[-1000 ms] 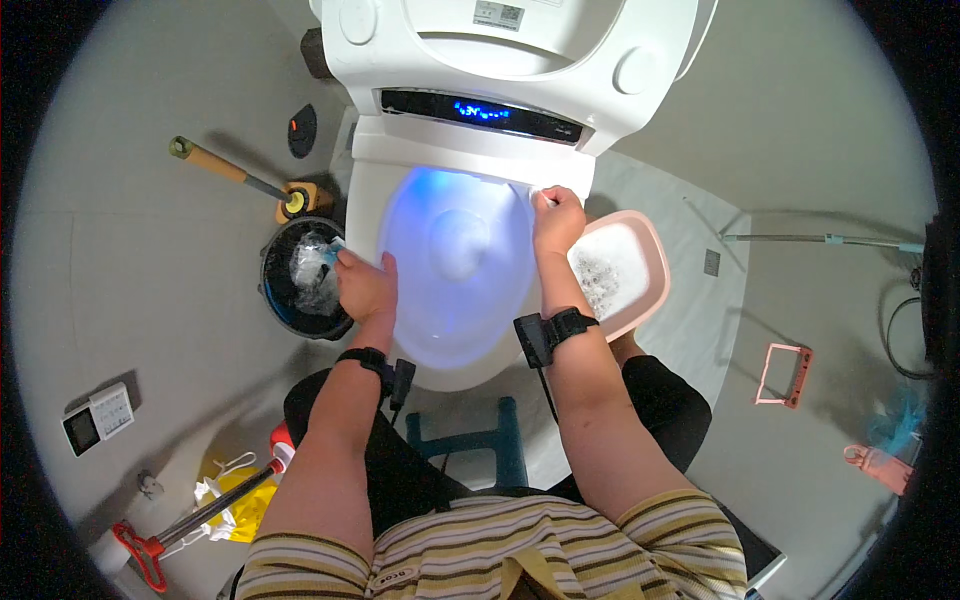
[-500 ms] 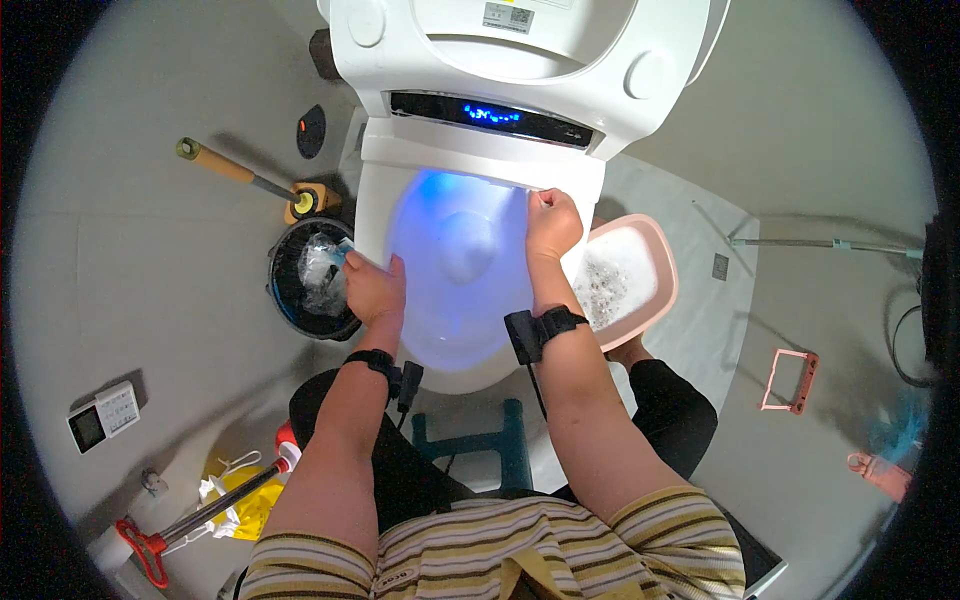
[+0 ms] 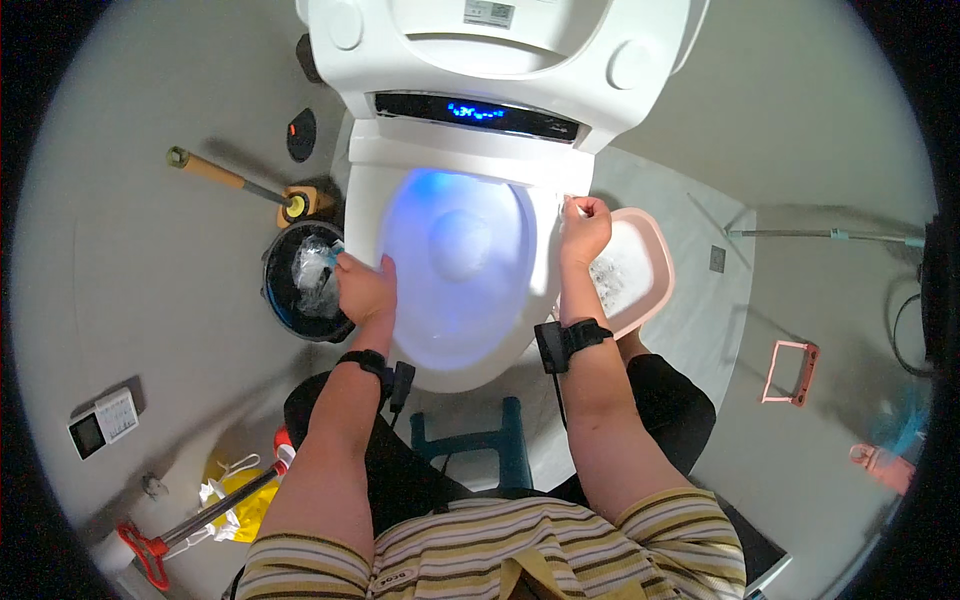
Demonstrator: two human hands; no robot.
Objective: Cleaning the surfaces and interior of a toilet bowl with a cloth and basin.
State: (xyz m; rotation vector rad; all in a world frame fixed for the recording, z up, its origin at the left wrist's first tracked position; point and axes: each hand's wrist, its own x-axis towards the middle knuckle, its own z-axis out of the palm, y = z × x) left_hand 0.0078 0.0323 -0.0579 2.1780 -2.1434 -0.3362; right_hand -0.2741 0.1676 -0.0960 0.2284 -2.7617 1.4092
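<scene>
In front of me stands a white toilet (image 3: 365, 215) with its seat and lid raised and blue light in the bowl. My left hand (image 3: 366, 290) lies over its left rim, thumb apart on the inner side, the other fingers curled toward the outer edge. A bluish scrap of packaging (image 3: 338, 249) shows by those fingertips. On the right rim near the hinge, my right hand (image 3: 587, 230) is closed in a pinch. Something small and whitish shows between its fingers, too little to name. Both wrists wear black straps.
Left of the toilet are a black bin (image 3: 290, 320) with clear plastic inside and a wooden-handled tool (image 3: 210, 168). A pink basin (image 3: 660, 275) of sudsy water stands at the right. A teal stool (image 3: 514, 445) is between my legs; a red-handled mop (image 3: 215, 510) lies lower left.
My right hand has moved right, from the bowl's inner edge to the outer part of the right rim, still pinched. My left hand stays on the left rim. The whole view shifted slightly.
</scene>
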